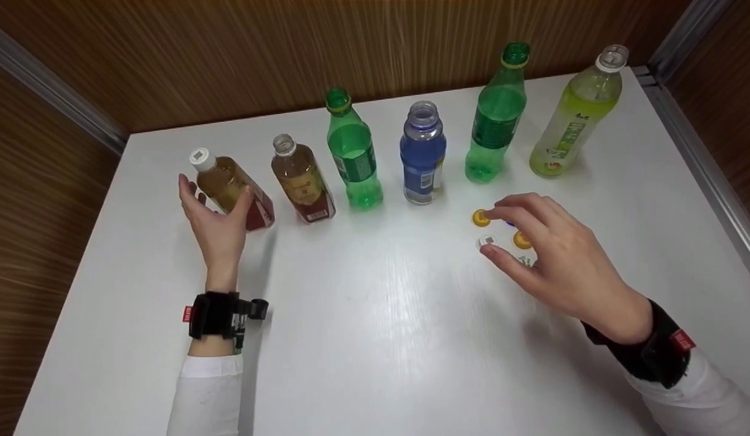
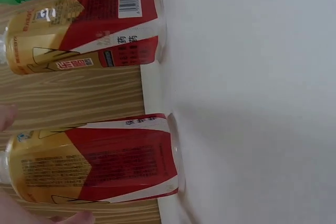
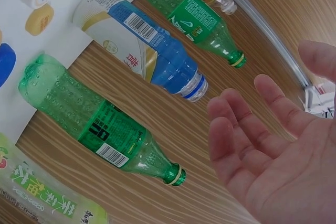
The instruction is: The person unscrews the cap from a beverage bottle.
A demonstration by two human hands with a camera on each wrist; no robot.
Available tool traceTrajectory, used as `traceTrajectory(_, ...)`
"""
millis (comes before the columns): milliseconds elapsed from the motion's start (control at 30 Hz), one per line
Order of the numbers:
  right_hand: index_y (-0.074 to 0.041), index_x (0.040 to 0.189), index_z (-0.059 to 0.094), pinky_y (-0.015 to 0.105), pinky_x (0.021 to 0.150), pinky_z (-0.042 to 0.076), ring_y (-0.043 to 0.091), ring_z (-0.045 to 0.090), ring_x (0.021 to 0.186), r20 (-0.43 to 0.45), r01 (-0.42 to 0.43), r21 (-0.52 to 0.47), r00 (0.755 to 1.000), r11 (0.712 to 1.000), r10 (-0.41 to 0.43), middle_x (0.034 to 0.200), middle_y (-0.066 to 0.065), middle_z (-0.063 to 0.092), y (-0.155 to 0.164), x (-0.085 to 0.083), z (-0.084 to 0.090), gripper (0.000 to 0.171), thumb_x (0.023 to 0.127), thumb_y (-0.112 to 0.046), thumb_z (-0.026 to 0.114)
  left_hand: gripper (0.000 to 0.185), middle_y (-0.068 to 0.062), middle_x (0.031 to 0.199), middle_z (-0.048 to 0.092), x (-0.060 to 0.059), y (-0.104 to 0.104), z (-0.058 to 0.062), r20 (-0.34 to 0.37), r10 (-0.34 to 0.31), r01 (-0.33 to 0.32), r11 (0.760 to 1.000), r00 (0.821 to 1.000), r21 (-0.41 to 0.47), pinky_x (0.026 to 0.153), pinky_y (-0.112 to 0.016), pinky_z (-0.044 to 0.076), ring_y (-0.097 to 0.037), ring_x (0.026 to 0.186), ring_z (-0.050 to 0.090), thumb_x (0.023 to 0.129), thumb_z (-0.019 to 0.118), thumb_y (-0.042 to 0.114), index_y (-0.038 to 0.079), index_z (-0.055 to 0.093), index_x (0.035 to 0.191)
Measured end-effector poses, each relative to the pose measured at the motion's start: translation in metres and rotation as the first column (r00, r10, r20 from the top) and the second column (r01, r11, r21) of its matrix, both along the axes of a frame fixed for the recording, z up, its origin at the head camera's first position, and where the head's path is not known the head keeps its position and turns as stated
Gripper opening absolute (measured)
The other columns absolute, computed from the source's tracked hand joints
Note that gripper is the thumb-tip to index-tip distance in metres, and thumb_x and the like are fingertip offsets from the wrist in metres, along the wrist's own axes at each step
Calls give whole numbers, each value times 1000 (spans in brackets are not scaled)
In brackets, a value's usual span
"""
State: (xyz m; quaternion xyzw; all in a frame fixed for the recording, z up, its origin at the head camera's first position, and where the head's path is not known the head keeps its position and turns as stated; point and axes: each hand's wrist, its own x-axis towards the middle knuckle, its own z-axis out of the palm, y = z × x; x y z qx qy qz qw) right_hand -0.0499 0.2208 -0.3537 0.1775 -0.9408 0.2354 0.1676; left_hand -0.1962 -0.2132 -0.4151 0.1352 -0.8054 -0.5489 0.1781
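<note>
My left hand (image 1: 216, 203) cups a capped amber tea bottle (image 1: 226, 178) with a red label at the table's left; its thumb lies on the bottle. The left wrist view shows that bottle (image 2: 94, 161) close up, with fingertips at the frame's edge. My right hand (image 1: 496, 233) hovers over several loose caps with its fingers spread and holds nothing; its palm (image 3: 273, 156) is bare. Under it lie a yellow cap (image 1: 481, 218), a white cap (image 1: 487, 241), a second yellow cap (image 1: 521, 240) and a mostly hidden blue cap (image 1: 509, 223).
On the white table (image 1: 363, 315), a row runs rightward from the capped bottle: an uncapped tea bottle (image 1: 302, 181), a green bottle (image 1: 352, 151), a blue bottle (image 1: 422, 154), another green bottle (image 1: 496, 121) and a capped pale green bottle (image 1: 572, 121). Wood-panelled walls close in the table.
</note>
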Motion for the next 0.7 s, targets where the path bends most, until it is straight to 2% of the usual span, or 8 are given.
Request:
traceTrajectory(167,-9,126,70,42,79,59,24,65,110,-7,-5,-3,1000,1000,5,124,10,68,-1,0,0,42,89,-26,84,115,-17,176,12,-9,-5,-6,48,13,-13,1000,999,-3,134,-51,23,-35,165,18,90,81,35,15,1,169)
traceTrajectory(333,-9,125,71,42,79,59,24,65,110,-7,-6,-7,1000,1000,6,124,10,69,-1,0,-1,41,90,-26,84,111,-13,178,10,-14,-8,-9,90,12,-13,1000,996,5,135,-46,21,-30,167,16,91,79,36,19,2,169)
traceTrajectory(467,-9,124,71,41,78,59,23,65,108,-11,-1,-4,1000,1000,1,123,10,69,0,0,-1,41,89,-26,84,102,-11,176,21,-15,-7,-9,103,2,-2,1000,995,1,135,-46,23,-27,164,26,94,76,36,18,9,168)
traceTrajectory(567,-9,124,71,41,77,59,23,65,107,-12,5,-2,1000,1000,-5,123,10,69,0,-1,0,40,89,-26,84,96,-11,171,32,-14,-5,-8,82,-7,7,1000,997,0,133,-49,27,-27,160,34,95,75,36,15,14,167)
traceTrajectory(700,-10,123,71,41,76,59,22,65,105,-8,15,-1,1000,1000,-15,122,10,70,1,-1,1,40,89,-27,84,93,-10,168,36,-3,-2,-2,-2,-2,2,1000,1000,25,132,-49,31,-25,157,38,94,76,33,14,19,165)
